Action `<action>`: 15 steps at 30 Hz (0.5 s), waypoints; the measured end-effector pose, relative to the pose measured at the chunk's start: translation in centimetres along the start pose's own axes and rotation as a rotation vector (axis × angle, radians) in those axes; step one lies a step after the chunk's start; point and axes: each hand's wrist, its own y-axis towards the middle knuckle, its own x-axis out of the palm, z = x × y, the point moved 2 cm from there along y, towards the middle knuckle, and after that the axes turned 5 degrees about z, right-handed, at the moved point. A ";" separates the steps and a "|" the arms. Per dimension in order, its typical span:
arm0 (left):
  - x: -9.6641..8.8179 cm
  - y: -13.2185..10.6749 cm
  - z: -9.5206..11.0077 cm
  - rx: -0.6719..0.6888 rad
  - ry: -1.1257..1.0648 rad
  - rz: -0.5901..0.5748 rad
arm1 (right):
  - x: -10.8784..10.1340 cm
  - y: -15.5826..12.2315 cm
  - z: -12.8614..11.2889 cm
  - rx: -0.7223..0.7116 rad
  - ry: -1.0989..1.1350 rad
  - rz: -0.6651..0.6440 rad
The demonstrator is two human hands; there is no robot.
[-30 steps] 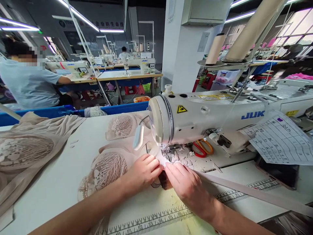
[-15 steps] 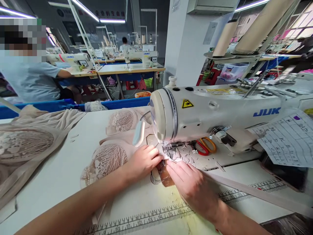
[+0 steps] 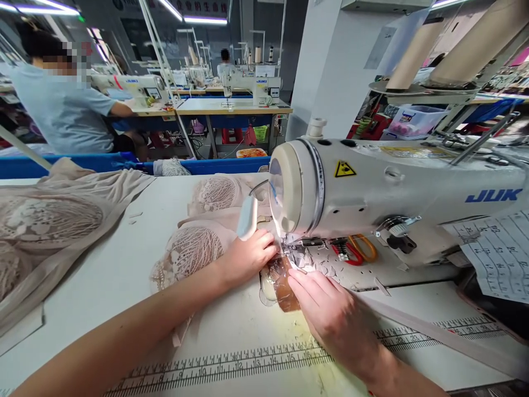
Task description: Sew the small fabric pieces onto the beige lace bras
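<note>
Beside the needle area of a white sewing machine, my left hand has its fingers closed on the edge of a beige bra with lace cups. The bra lies flat on the table to the left, partly under my forearm. My right hand pinches a narrow beige fabric strip just in front of the presser foot. That strip trails away to the right, behind my wrist. Between the hands, a brown plate with clear film lies on the table. My fingers partly hide the stitching point.
Scissors with red and orange handles lie beneath the machine arm among scraps. More beige lace garments are heaped at left. A written sheet hangs at right. A printed ruler runs along the front. A person sits at another machine.
The camera view has shifted, so the machine appears farther right. My right fingertips have drawn slightly back from the presser foot, while my left hand stays beside it.
</note>
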 end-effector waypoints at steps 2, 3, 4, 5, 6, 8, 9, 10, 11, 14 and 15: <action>-1.1 0.0 0.8 -0.037 0.006 0.027 | -0.1 0.0 0.0 -0.008 0.010 0.007; -1.9 -0.3 1.5 -0.053 0.014 0.044 | -0.1 0.0 0.0 -0.011 0.020 0.012; -2.7 -0.7 2.3 -0.069 0.030 0.059 | 0.0 0.0 0.1 -0.016 0.032 0.015; -3.5 -1.4 3.0 -0.083 0.051 0.062 | 0.0 -0.1 0.1 -0.018 0.042 0.015; -4.1 -2.3 3.5 -0.101 0.073 0.047 | 0.1 -0.2 0.1 -0.020 0.048 0.016; -4.6 -4.4 3.5 -0.180 0.127 -0.018 | 0.3 -0.3 0.0 -0.014 0.045 0.003; -4.5 -5.4 2.8 -0.245 0.158 -0.065 | 0.4 -0.3 0.0 -0.012 0.036 0.000; -4.2 -6.2 1.7 -0.323 0.194 -0.109 | 0.4 -0.4 0.0 -0.011 0.025 0.001; -3.8 -6.9 0.3 -0.399 0.226 -0.137 | 0.3 -0.5 0.0 -0.014 0.018 0.007; -2.8 -7.0 -4.4 -0.536 0.223 -0.063 | 0.4 -1.0 0.4 -0.057 0.020 0.039; -2.6 -6.7 -5.8 -0.549 0.229 -0.031 | 0.6 -1.3 0.6 -0.081 0.029 0.064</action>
